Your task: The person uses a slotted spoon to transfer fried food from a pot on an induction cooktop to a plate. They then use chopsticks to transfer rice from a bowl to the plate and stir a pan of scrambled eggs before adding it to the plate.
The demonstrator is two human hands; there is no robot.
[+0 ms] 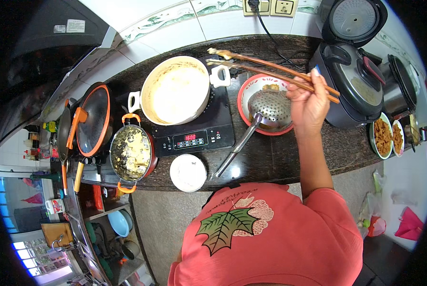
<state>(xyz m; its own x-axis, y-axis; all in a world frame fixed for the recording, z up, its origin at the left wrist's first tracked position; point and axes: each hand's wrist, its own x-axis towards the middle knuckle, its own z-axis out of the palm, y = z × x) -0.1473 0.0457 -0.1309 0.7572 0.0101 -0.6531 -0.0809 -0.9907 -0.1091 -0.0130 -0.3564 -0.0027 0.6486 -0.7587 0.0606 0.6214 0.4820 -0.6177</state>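
Observation:
My right hand (308, 102) holds a pair of long wooden chopsticks (270, 69), their tips pointing left and coated with pale batter. Below the hand, a metal skimmer (270, 107) with a perforated bowl rests in a red-rimmed bowl (242, 93). Its handle slants down toward the counter's front. Some browned food (270, 87) shows inside that bowl, mostly hidden by the skimmer. Left of the chopstick tips, a cream pot (146, 103) stands on a black induction cooker (220, 125) with a lit display. Bright glare or foam hides the pot's contents. My left hand is out of view.
A red pan with orange handles (149, 157) contains yellowish batter-coated food. Nearby are a small white bowl (188, 173) and an orange-rimmed glass lid (93, 119). At right stand a multicooker (353, 85) with its upper lid raised and dishes of browned pieces (382, 137). A cord (267, 32) hangs behind.

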